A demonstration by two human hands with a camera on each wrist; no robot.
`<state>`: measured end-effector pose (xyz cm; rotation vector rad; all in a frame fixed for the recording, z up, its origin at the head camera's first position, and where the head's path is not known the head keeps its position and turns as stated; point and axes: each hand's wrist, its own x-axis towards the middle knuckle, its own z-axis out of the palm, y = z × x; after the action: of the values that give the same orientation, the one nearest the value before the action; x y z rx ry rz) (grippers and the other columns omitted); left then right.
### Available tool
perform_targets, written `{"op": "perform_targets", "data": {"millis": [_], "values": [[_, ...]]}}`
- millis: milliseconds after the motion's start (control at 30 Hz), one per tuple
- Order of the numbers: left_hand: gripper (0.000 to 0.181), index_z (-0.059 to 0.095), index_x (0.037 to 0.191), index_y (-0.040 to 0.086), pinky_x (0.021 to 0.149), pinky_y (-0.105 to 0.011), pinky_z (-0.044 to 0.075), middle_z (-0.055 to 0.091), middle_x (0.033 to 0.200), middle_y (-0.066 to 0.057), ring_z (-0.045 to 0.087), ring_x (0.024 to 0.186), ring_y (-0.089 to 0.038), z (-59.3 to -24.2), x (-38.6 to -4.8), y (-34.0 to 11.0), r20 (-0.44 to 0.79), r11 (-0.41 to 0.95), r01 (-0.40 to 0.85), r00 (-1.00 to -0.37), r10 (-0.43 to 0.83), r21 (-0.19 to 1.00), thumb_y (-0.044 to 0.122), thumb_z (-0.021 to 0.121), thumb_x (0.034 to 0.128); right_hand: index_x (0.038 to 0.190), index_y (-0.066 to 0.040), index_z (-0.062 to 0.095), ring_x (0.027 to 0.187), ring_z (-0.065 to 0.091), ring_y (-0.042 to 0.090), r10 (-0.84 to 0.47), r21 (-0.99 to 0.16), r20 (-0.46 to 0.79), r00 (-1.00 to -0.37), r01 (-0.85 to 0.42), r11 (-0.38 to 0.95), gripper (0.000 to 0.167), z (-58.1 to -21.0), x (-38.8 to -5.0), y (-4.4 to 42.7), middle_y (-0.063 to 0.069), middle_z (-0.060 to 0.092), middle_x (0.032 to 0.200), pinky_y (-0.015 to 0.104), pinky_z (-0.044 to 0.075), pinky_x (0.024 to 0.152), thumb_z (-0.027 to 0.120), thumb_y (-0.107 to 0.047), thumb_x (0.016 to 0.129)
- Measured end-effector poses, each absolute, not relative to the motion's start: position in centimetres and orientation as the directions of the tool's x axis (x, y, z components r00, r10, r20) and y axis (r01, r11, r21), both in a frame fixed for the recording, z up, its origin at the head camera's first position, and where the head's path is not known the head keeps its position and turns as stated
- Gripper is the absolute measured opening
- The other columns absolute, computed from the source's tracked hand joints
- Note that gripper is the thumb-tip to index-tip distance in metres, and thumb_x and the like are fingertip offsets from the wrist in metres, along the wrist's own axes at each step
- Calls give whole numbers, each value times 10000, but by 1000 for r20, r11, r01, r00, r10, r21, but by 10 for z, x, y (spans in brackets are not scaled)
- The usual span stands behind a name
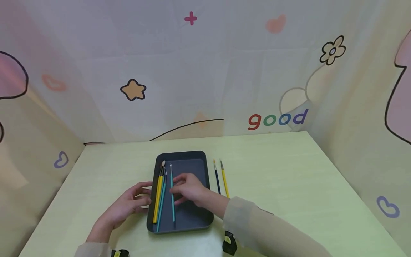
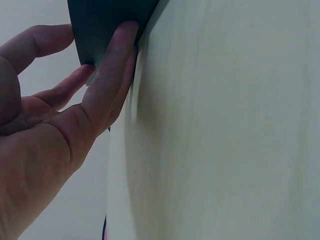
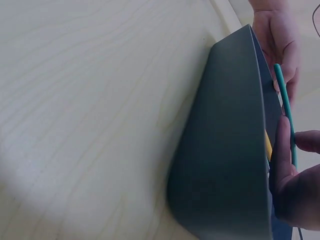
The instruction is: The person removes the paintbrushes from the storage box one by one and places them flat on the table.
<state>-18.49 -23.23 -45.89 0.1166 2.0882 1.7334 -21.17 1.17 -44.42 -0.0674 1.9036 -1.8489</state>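
A dark grey rectangular tray (image 1: 192,212) lies on the table, its long side pointing away from me. My right hand (image 1: 192,188) is over the tray and pinches a thin teal paintbrush (image 1: 173,212) between thumb and fingers, bristles toward the far end. The right wrist view also shows this teal handle (image 3: 281,85) above the tray's rim. Against the tray's left side, yellow-handled paintbrushes (image 1: 157,203) lie beside another teal paintbrush (image 1: 161,205). My left hand (image 1: 130,202) touches the tray's outer left wall with extended fingers; in the left wrist view, fingertips rest on that wall (image 2: 102,30).
Right of the tray, a navy-handled paintbrush (image 1: 217,178) and a yellow-handled paintbrush (image 1: 224,178) lie on the pale wooden table (image 1: 273,171), partly hidden by my right forearm. Black items with yellow labels show near both sleeves. A printed curtain (image 1: 160,53) encloses the table's back and sides.
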Motion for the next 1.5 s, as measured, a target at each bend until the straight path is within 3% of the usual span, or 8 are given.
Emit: {"op": "perform_targets", "data": {"millis": [933,1167,1500], "values": [[603,373,1532,4,874,-457,584,479,1380,-260,587,1071,-323,-461,-183,-233,-256,223,-193,-918,302,956,50,604,978,1345,79,538,862,678,197,-409,-957,-286,-866,277,84,423,-428,-207,47,244,665,1170,405,625,705,678,-17,957],[604,371,1536,11,880,-457,583,482,1378,-259,597,1091,-328,-461,-182,-233,-262,227,-199,-918,297,953,59,606,982,1343,87,529,866,679,203,-399,-968,-251,-882,236,86,437,-425,-208,60,216,664,1137,407,625,700,683,-18,948],[606,366,1539,13,880,-463,583,482,1381,-258,595,1098,-329,-461,-183,-232,-265,230,-199,-915,304,953,62,605,984,1343,96,525,875,670,218,-367,-972,-233,-900,217,85,434,-424,-208,87,273,626,1204,398,625,693,666,0,944]]}}
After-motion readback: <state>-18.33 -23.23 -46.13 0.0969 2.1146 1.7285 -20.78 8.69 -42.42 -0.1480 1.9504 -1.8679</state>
